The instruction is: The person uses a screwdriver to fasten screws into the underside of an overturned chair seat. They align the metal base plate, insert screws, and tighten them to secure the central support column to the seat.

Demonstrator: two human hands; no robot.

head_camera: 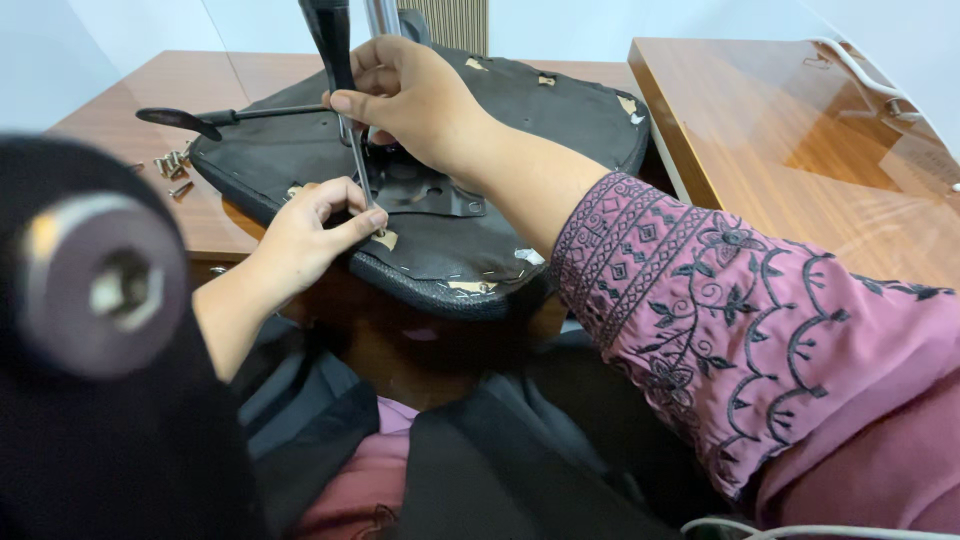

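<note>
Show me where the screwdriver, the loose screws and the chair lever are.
screwdriver (352, 150): head view, on its metal shaft.
loose screws (172, 165): head view, middle of the pile.
chair lever (180, 119): head view, on its black paddle.

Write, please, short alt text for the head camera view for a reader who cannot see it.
A right hand grips a screwdriver upright while the left hand steadies its tip against the underside of an upturned black chair seat on a wooden table. Loose screws lie by the seat's left edge.
</note>
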